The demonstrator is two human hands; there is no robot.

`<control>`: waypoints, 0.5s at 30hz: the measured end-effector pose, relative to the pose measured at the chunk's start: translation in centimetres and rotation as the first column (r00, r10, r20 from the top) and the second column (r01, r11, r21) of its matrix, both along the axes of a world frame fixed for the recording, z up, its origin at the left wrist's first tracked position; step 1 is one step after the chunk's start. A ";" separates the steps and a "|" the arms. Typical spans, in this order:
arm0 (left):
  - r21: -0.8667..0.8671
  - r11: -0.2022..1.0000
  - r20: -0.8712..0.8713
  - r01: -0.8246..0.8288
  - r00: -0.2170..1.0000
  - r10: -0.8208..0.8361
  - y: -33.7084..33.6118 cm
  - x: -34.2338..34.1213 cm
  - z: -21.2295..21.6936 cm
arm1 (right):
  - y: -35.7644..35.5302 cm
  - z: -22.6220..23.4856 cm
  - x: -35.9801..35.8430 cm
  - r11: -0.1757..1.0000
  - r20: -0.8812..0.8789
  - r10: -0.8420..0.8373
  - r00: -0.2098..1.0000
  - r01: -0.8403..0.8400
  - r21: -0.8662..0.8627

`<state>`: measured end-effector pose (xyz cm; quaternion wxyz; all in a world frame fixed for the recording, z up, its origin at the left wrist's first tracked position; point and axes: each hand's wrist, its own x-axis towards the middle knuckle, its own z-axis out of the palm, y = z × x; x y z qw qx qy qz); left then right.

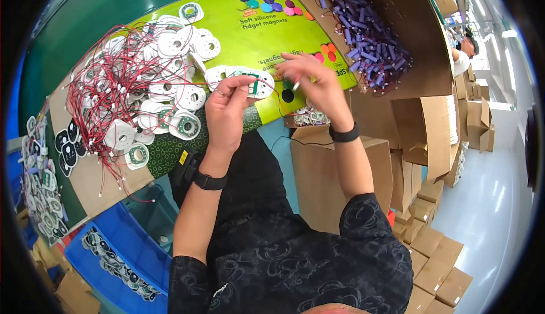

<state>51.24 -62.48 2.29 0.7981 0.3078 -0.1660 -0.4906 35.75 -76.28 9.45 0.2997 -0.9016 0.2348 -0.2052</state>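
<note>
My left hand (pixel 227 107) pinches a white plastic housing with a green circuit board (pixel 256 84) over the lime-green sheet (pixel 250 41) on the table. A thin red wire runs from that piece toward my right hand (pixel 313 81), whose fingers are closed on a small dark part at the wire's end. Both wrists wear black bands. Just left of my hands lies a heap of the same white housings tangled in red wires (pixel 142 90).
An open cardboard box of purple components (pixel 366 33) stands at the upper right. A small box with finished pieces (pixel 309 116) sits under my right hand. Blue bins (pixel 122 246) lie lower left, stacked cartons (pixel 431 223) to the right. Another person (pixel 462 50) sits far right.
</note>
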 end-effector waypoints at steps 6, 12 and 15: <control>0.087 0.996 0.141 0.012 0.990 -0.024 0.3 -0.2 0.5 | 1.3 2.9 1.3 0.815 0.035 -0.420 0.907 0.360 0.454; 0.093 0.995 0.234 0.032 0.971 -0.053 0.0 0.0 0.8 | 5.0 3.7 1.8 0.917 -0.288 -0.322 0.902 0.222 -0.330; 0.082 0.997 0.272 0.012 0.962 -0.034 0.0 -0.3 1.0 | 5.3 2.8 2.2 0.886 -0.364 -0.332 0.870 0.155 -0.438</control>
